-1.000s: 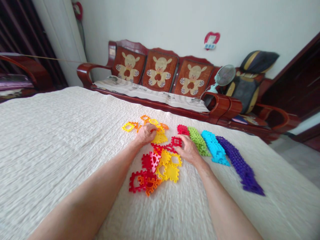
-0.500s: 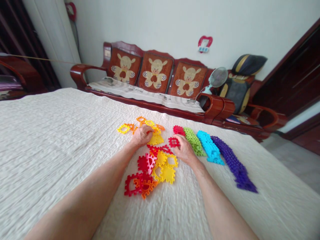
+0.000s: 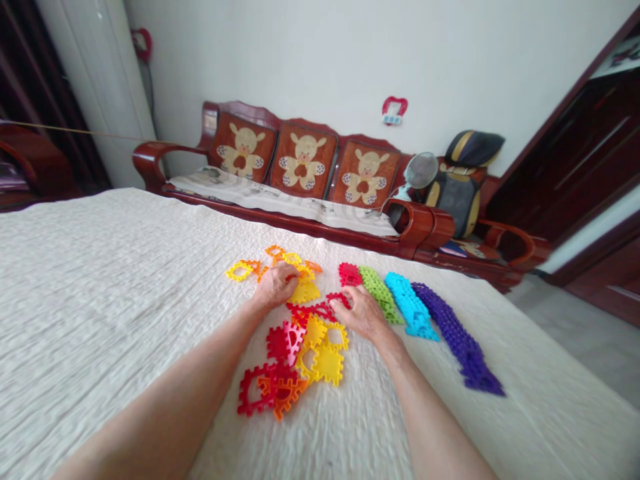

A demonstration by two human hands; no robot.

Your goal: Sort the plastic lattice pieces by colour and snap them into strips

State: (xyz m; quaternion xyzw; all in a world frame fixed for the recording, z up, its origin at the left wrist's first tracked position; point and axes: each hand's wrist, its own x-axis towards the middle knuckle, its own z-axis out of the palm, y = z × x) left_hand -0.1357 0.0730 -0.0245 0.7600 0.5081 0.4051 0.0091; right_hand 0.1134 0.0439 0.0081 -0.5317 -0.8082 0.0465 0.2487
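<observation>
On the white textured cover lies a loose pile of toothed plastic building pieces. My left hand (image 3: 278,285) rests with its fingers curled over the orange and yellow pieces; what they grip, if anything, is hidden. A yellow square piece (image 3: 306,291) lies just beneath its fingertips. My right hand (image 3: 361,312) pinches a red toothed building piece (image 3: 337,297) between thumb and fingers, above red triangular pieces (image 3: 311,312). Nearer to me are several yellow pieces (image 3: 329,365), a pink triangle (image 3: 293,340), red pieces (image 3: 248,393) and an orange triangle (image 3: 287,397).
Right of my right hand run rows of matching pieces: a short red stack (image 3: 349,274), a green row (image 3: 383,297), a light-blue row (image 3: 407,303) and a purple row (image 3: 457,337). Beyond the covered surface (image 3: 125,267) stand a wooden sofa (image 3: 280,217) and a fan (image 3: 421,171).
My right hand has brought the red piece leftward, close to the red triangles. My left hand stays at the orange and yellow pieces. The view has tilted up slightly.
</observation>
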